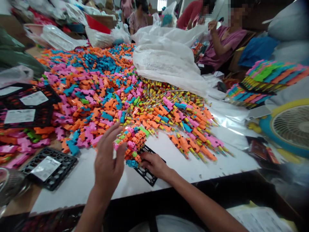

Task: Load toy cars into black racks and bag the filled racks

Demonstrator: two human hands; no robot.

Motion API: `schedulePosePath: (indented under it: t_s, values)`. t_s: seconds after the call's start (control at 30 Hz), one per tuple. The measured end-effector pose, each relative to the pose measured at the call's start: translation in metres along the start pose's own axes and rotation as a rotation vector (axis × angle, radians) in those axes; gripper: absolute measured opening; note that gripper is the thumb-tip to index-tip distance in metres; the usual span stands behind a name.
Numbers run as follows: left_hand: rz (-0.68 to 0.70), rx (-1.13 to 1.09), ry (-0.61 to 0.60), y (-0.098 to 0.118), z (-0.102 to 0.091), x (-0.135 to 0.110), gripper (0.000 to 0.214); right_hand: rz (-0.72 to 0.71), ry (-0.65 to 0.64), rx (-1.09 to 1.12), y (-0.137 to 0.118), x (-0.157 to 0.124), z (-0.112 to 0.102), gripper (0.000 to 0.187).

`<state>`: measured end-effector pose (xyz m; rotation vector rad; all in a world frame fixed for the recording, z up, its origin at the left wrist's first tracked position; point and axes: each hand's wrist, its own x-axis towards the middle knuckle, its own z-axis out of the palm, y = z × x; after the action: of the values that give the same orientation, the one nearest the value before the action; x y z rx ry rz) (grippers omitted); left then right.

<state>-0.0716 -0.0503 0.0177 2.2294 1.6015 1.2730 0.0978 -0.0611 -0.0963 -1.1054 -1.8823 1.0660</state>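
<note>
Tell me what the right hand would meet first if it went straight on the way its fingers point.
Most likely the cluster of colorful toy pieces above the black tray. The right hand already looks right up against it, though exact contact is hard to confirm.

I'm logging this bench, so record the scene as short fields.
Left hand: raised, open, beside the toy cluster; contact unclear
Right hand: at the toy cluster's near side, above a black rack; grip unclear
Table: white-topped
Beyond hands: loose toys in orange, pink, blue and green; white bag
Left side: labelled rack
Right side: fan; stacked toys
</note>
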Motion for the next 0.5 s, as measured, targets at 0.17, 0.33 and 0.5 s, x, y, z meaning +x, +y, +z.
schedulePosePath:
  t_s: [0.17, 0.33, 0.5]
  values:
    - [-0.401, -0.047, 0.136, -0.013, 0.013, -0.1, 0.021, -0.051, -0.02, -0.058, 0.005, -0.004, 0.0, 0.021]
    - [-0.369, -0.09, -0.105, -0.025, 0.059, -0.128, 0.03, -0.1, -0.023, -0.074, 0.003, -0.009, 0.0, 0.019]
    - [-0.311, 0.001, -0.08, -0.031, 0.072, -0.115, 0.025, -0.051, -0.033, 0.091, -0.003, -0.018, -0.001, 0.032]
